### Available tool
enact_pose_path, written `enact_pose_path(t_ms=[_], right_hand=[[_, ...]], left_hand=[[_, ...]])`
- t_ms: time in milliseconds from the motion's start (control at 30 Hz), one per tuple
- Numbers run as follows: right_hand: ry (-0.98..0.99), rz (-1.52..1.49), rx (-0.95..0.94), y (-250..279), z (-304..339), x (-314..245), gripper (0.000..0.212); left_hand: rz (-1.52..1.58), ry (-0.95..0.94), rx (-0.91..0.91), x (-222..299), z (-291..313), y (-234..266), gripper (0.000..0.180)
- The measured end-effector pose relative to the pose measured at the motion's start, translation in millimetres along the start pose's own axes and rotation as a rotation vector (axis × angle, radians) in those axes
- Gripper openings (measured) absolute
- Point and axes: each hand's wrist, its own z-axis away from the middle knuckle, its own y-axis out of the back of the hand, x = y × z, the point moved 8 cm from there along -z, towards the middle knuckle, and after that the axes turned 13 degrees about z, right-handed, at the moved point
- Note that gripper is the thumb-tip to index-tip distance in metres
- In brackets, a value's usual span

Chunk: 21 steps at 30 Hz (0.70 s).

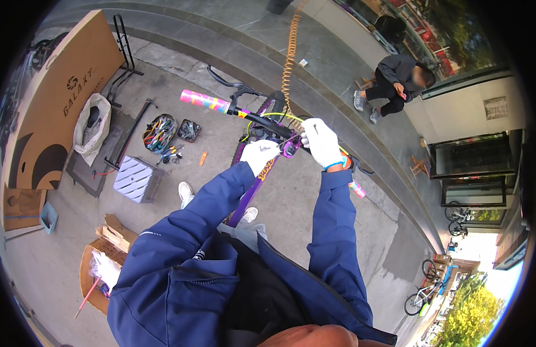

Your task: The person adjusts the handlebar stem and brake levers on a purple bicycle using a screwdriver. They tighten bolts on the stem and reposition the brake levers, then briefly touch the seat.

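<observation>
A purple bicycle (252,194) stands in front of me, with a black handlebar (267,123) and pink patterned grips (203,100). My left hand (260,155), in a white glove, is closed at the fingertips beside the purple stem (289,148); what it pinches is hidden. On the stem's other side, my right hand (321,141), also gloved in white, has its fingers pinched together over the bar. A thin dark rod (290,139) runs between the two hands, its right end at my right fingertips. Yellow-green cable (290,115) curves over the bar.
An orange coiled hose (289,58) hangs beyond the bar. At left are a tool basket (159,134), a small parts tray (188,130), a grey plastic stool (138,179), a white sack (92,128) and a large carton (65,92). A person (402,81) sits at far right.
</observation>
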Motion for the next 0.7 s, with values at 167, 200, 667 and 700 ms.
enact_pose_path(t_ms=[167,200,667,700], right_hand=[[-0.008,-0.258,0.030,-14,6,-9,0.027],[-0.012,-0.379,0.003,-21,12,-8,0.027],[-0.104,-0.458,-0.042,-41,-23,12,0.022],[-0.130,-0.579,-0.077,-42,-15,9,0.022]], left_hand=[[-0.031,-0.030,0.045,0,4,0,0.023],[-0.042,-0.045,0.048,2,5,0,0.023],[-0.169,-0.028,0.063,-5,3,5,0.023],[-0.105,0.010,0.059,-10,2,6,0.023]])
